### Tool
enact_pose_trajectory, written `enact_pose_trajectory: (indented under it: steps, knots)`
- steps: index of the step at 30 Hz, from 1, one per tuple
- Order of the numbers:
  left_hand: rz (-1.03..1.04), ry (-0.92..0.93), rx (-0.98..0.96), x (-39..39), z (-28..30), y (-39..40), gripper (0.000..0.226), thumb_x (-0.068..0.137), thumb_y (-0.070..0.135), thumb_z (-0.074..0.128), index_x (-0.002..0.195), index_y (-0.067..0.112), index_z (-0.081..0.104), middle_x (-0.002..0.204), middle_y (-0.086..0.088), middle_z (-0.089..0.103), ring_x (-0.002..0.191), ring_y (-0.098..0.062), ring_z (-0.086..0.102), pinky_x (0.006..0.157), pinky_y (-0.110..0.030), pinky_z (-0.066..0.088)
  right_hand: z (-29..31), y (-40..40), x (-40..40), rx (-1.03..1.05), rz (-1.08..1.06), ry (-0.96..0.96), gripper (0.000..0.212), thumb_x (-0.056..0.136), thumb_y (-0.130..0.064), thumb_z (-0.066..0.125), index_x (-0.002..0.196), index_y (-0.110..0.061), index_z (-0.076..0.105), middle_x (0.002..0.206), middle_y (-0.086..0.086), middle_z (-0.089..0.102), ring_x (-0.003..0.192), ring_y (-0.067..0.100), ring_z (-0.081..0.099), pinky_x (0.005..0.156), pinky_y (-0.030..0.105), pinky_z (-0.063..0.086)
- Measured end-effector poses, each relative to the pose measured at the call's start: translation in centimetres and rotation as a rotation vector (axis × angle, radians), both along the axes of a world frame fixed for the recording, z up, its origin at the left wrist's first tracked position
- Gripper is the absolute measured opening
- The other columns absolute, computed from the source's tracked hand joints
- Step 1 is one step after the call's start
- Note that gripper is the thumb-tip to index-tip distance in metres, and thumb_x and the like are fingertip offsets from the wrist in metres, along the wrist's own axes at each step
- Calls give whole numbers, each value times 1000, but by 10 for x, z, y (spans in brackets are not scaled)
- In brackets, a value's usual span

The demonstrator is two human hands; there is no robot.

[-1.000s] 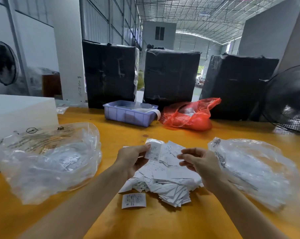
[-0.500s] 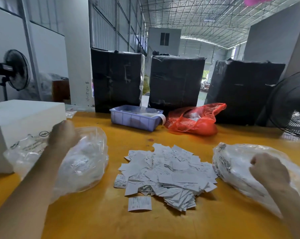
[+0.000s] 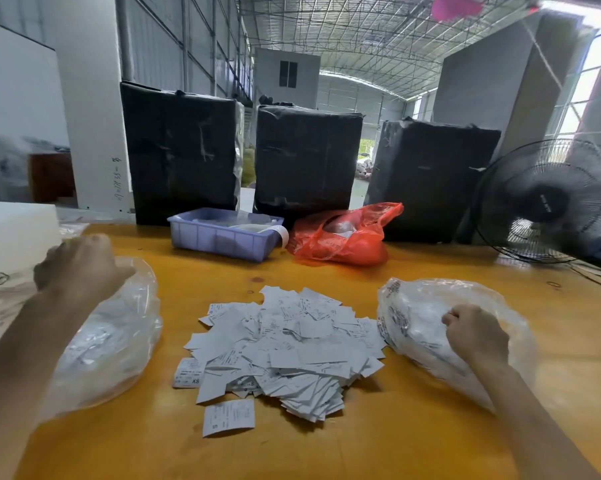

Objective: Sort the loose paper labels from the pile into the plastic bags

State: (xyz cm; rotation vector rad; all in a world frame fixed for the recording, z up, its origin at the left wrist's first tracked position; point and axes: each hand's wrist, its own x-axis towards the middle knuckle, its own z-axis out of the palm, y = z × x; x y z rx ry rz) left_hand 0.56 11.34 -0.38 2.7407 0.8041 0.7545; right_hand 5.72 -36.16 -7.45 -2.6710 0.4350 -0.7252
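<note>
A heap of loose paper labels (image 3: 281, 348) lies in the middle of the yellow worktop (image 3: 378, 441), with a single label (image 3: 228, 418) lying apart on its near side. A clear plastic bag sits on each side: the left bag (image 3: 112, 344) and the right bag (image 3: 416, 323), both already showing white slips through the film, so some sorting looks done. The heap is still thick and wide, which suggests most of the work remains.

The left hand (image 3: 81, 268) is at the far upper part of the left bag, its fingers curled; whether they pinch the film or a label cannot be told, as motion blur and the back of the hand hide them. The right hand (image 3: 474, 336) rests on the right bag with fingers curled down into or onto the plastic; what, if anything, they hold is also hidden.

At the far edge stand a blue tray (image 3: 223, 237), a red bag (image 3: 344, 237), three black wrapped bales (image 3: 306, 157) and a fan (image 3: 548, 202). A white box (image 3: 15, 230) sits far left.

Judging by this, each hand is delivering to its bag and must return to the heap many more times.
</note>
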Motion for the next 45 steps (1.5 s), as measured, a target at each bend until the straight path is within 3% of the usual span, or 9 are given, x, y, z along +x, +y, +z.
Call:
enact_pose_trajectory:
  steps: [6,11,15,22,25,30,35,42,45]
  knots:
    - [-379,-253,-28,-4,11,-58,39,80,27,73,112,7,65,106,-15,67,97,-32,60,81,-40,47,14,11,-3,253,72,-444,19,91,-9,57,78,-1,68,75,13,68,79,36,62,66,36,46]
    - [-593,-319,-104,-10,5,-94,31,79,26,74,105,9,68,96,-4,69,80,-13,57,60,-17,39,3,19,-1,-211,146,170,34,87,-34,64,119,-23,62,122,1,62,120,22,50,90,38,43]
    - [-700,-277,-105,-10,-8,-113,29,80,28,72,104,12,68,97,1,69,80,-9,58,60,-13,39,-14,25,-3,-356,153,204,19,91,-25,51,93,-24,70,101,-5,63,104,18,53,84,35,36]
    - [-825,-242,-147,-10,-21,-133,25,81,28,73,102,15,69,87,11,63,83,-6,61,67,-13,44,1,11,-4,208,111,-116,38,69,-42,79,61,-10,59,70,4,63,74,25,58,73,36,45]
    - [-853,-212,-188,-10,-25,-135,24,81,29,73,101,17,70,86,12,64,84,-3,61,68,-13,46,4,2,-2,507,207,-100,38,78,-27,76,50,-8,60,69,12,69,70,27,64,70,37,50]
    - [-898,-168,-258,-10,-30,-140,22,80,27,74,99,16,70,89,9,68,83,2,61,65,-7,44,2,-2,-2,658,315,-21,22,69,4,76,57,-12,68,63,5,66,66,18,61,62,26,45]
    - [-942,-162,-337,-13,-32,-148,19,80,24,74,96,17,70,86,11,68,79,0,63,65,-5,47,20,19,-12,949,269,-351,21,60,-19,82,65,-8,65,63,3,66,61,13,61,57,22,44]
    - [-1071,-75,-1043,-20,-28,-165,58,61,50,68,107,16,61,90,-2,74,82,-12,71,67,-21,56,42,116,-46,1296,974,273,16,73,-12,69,86,-2,69,74,6,72,63,11,65,56,18,51]
    - [-1086,40,-1093,-18,-31,-160,60,58,41,74,111,18,58,93,-4,74,82,-14,71,65,-19,53,33,143,-55,1301,1012,278,9,79,-1,67,73,-7,71,65,7,67,57,14,62,55,19,51]
